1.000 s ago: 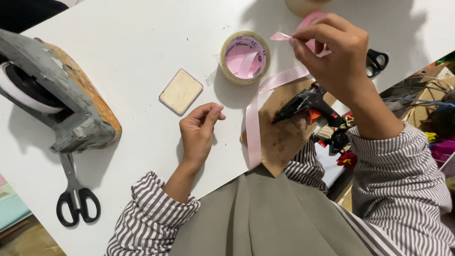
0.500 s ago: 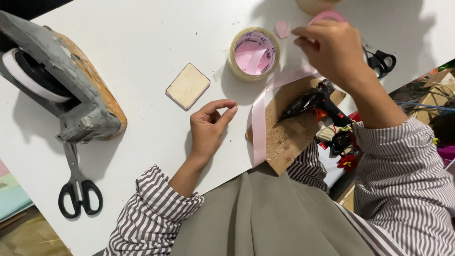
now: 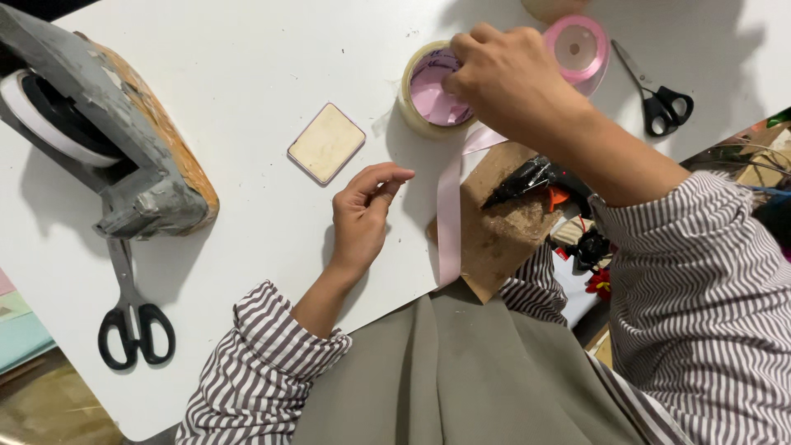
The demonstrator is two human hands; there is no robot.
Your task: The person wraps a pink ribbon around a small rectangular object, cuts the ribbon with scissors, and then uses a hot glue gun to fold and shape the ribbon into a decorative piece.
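Fingers of right hand (image 3: 503,78) curled over tape roll (image 3: 432,89), tips hidden, grip impossible to tell. Left hand (image 3: 362,216) resting on white table (image 3: 247,66), fingers loosely bent, empty. Pink ribbon (image 3: 449,214) cut, laid across cardboard (image 3: 503,227) beside glue gun (image 3: 531,177). Gluing apparently not yet done; wooden square (image 3: 326,142) bare.

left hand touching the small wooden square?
No: the left hand rests on the white table, apart from the wooden square.

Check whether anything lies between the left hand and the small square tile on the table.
Nothing visible does. The left hand rests on bare white table, and the square tile lies apart from its fingertips with only tabletop between.
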